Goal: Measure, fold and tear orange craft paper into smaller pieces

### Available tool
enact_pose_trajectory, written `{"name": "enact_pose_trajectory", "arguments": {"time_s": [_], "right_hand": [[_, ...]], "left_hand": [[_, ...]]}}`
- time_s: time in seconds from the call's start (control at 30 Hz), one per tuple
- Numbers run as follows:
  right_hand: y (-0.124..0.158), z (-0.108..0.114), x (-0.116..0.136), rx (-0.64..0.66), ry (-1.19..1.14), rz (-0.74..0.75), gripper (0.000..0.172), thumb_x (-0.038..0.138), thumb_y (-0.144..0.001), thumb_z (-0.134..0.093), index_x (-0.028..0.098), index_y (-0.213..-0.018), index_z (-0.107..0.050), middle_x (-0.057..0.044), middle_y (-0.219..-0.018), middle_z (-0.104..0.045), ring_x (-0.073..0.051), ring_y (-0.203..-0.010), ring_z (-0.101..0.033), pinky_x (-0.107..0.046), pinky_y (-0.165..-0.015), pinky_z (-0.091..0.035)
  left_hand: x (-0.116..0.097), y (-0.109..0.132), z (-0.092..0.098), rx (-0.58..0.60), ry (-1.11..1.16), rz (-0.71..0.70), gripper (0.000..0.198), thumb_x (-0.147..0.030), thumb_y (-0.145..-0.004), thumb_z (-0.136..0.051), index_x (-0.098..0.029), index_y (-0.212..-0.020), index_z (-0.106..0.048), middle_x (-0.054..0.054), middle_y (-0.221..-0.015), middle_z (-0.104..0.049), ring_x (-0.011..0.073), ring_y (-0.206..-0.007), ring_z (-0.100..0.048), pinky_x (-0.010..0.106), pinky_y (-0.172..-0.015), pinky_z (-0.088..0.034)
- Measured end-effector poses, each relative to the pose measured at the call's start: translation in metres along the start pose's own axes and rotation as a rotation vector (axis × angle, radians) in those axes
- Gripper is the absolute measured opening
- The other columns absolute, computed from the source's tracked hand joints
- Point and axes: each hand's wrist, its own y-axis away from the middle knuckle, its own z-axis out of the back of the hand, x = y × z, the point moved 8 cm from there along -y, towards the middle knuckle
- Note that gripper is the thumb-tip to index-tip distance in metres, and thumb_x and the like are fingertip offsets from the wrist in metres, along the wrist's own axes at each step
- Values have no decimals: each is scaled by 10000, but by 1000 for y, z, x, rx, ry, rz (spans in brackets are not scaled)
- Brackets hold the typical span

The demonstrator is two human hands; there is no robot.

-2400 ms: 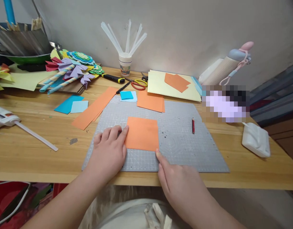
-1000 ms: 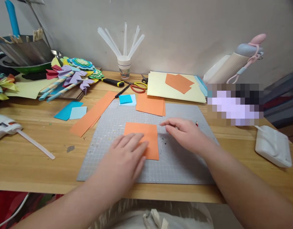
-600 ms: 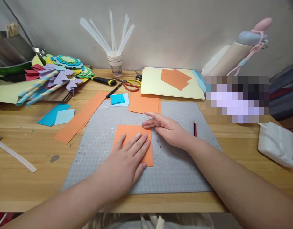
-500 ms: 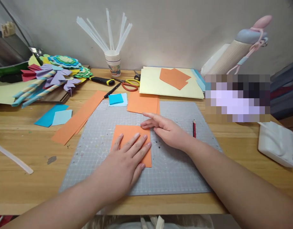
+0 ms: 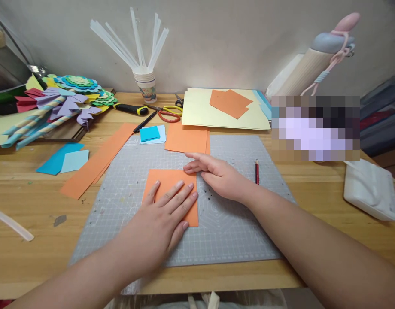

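Note:
An orange paper square (image 5: 159, 178) lies on the grey cutting mat (image 5: 229, 240). My left hand (image 5: 168, 212) rests flat on it with fingers spread, covering much of its middle. At the paper's upper right corner is my right hand (image 5: 217, 174), on its side with fingers stretched out and nothing held. Just beyond it sit more orange sheets (image 5: 187, 138), partly under a pale yellow stack. Small blue paper pieces (image 5: 150, 133) lie to their left. A dark red pencil (image 5: 257, 171) is on the mat beyond my right forearm.
Orange strips (image 5: 97, 163) and blue pieces (image 5: 57, 161) lie left of the mat. Behind are a cutter (image 5: 131, 109), scissors (image 5: 168, 114), a cup (image 5: 145, 86) of white strips, paper flowers (image 5: 78, 83) and the yellow stack (image 5: 197, 116). A white box (image 5: 369, 191) stands right.
The whole view has shifted slightly, so things appear a little further left. Both hands keep the same pose at the orange square.

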Motion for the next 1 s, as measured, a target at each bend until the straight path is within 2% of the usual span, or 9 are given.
{"name": "enact_pose_trajectory", "arguments": {"time_s": [0.23,0.43,0.63,0.83,1.0], "right_hand": [[0,-1,0,2,-8,9,641,20,-774,-356,190,-1388,-421,-94,-1202,-657,-163,-1147,-608,-447,-1048,-430],[0,-1,-1,5,-8,6,638,6,-773,-351,208,-1374,-426,-82,-1201,-656,-155,-1146,-607,-451,-1046,-431],[0,-1,-1,7,-11,10,633,7,-774,-354,184,-1379,-417,-95,-1206,-653,-156,-1147,-606,-443,-1043,-437],[-1,-1,0,7,-6,4,645,9,-763,-351,208,-1373,-426,-86,-1194,-655,-158,-1139,-609,-455,-1040,-435],[0,-2,-1,14,-10,2,651,8,-771,-351,219,-1384,-411,-79,-1210,-647,-148,-1154,-599,-444,-1051,-424]], "left_hand": [[0,0,1,-10,8,-1,518,-373,-1004,-287,-267,-1502,-195,-1,-1556,-248,216,-1437,-258,488,-1177,-39],[0,1,3,-32,10,-11,514,-363,-1001,-299,-283,-1500,-203,5,-1548,-288,216,-1434,-265,491,-1178,-80],[1,2,1,-46,-5,-11,528,-368,-1003,-299,-268,-1507,-173,0,-1555,-258,207,-1436,-259,470,-1183,-48],[0,2,4,-67,13,-15,538,-375,-1002,-307,-270,-1508,-162,-3,-1547,-285,176,-1435,-261,414,-1192,-97],[1,1,4,-53,34,-12,541,-373,-1001,-304,-277,-1509,-148,-2,-1546,-284,172,-1429,-277,412,-1193,-114]]}}
